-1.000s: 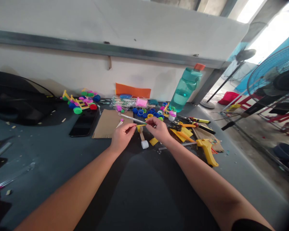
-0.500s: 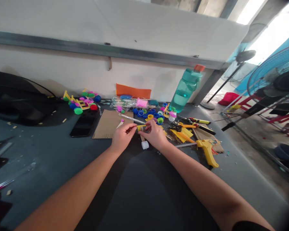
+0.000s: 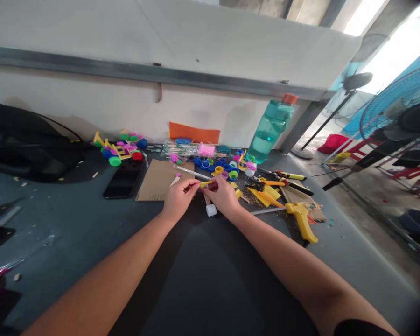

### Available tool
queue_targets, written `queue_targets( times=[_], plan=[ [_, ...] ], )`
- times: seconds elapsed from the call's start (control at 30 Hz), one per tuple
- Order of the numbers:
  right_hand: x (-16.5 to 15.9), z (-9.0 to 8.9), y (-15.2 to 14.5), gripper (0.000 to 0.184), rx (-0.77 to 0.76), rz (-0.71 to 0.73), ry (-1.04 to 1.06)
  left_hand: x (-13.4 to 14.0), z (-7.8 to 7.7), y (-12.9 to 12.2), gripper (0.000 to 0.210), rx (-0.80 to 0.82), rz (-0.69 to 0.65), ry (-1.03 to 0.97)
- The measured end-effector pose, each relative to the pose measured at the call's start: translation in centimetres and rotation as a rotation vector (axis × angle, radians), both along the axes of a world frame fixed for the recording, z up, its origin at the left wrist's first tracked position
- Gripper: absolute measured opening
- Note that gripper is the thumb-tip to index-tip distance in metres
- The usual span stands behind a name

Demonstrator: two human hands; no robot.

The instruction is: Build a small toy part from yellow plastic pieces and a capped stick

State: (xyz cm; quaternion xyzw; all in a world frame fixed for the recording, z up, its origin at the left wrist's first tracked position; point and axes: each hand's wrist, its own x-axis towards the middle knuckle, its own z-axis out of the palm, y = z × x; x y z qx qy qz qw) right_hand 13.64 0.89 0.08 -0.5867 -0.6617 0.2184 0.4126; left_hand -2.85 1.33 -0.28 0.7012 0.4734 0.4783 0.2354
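Note:
My left hand and my right hand meet over the middle of the table. Between their fingertips is a small yellow strip, pinched at its left end by the left hand and at its right by the right. Just below the strip a white bottle cap sits at the end of a short wooden stick; whether it is joined to the strip is hidden by my fingers. Beyond the hands lie several bottle caps in blue, yellow, purple and green.
Left of my hands are a cardboard sheet, a black phone and small assembled stick-and-cap pieces. To the right lie a yellow glue gun, pliers and yellow scraps. A teal water bottle stands behind.
Both hands keep their pinch on the yellow strip. The right hand's fingers have shifted slightly around it; everything else stays as it was.

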Motion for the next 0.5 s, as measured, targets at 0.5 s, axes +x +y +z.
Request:
queue_targets(
  times=[0.5],
  plan=[
    [0.06, -0.21, 0.22, 0.013, -0.010, 0.034, 0.049, -0.03, 0.00, -0.04, 0.020, -0.023, -0.019, -0.013]
  ],
)
